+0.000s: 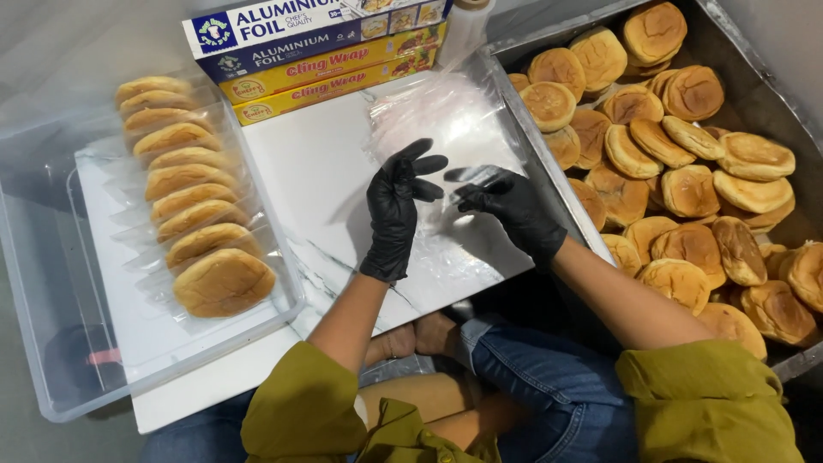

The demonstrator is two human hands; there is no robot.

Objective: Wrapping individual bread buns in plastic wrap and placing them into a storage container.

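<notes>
Both my hands wear black gloves over a white marbled board [317, 171]. My left hand [397, 206] is raised with fingers spread, pinching the edge of a clear plastic bag [437, 120] from a stack of such bags. My right hand [510, 206] grips the same bag's edge close beside it, fingers curled. The bag lies half lifted between the two hands. Whether the bag's mouth is parted I cannot tell.
A clear plastic bin [34, 257] at the left holds a row of bagged buns [201, 223]. A metal tray [754, 94] at the right is piled with several loose buns [686, 189]. Boxes of foil and cling film [317, 51] lie at the board's far edge.
</notes>
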